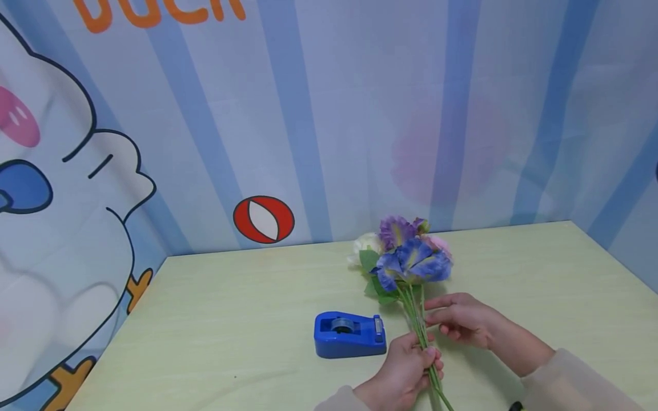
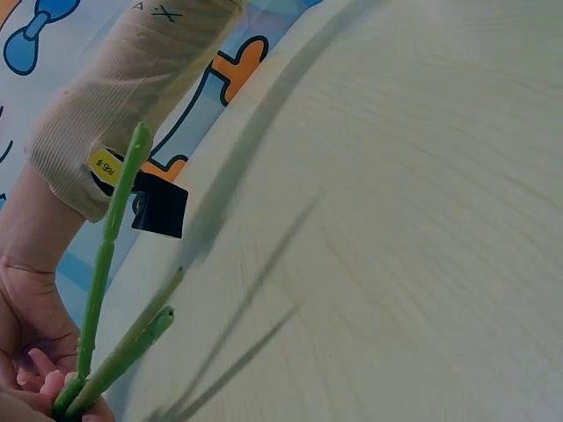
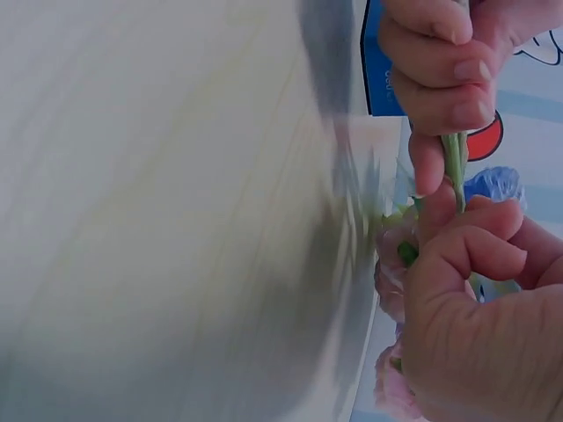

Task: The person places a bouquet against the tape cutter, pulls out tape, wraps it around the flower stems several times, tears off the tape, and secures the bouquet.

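Our left hand grips artificial bouquet; right hand half-curled at stems, can't tell if pinching. Tape dispenser left of both.

This looks like a dressed-up corner: a pale, wood-grained table stands against a creased, cloth-like backdrop printed with blue stripes, orange lettering, a large white cartoon figure and a red-and-white ball. Whether it belongs to a home or a studio cannot be told.
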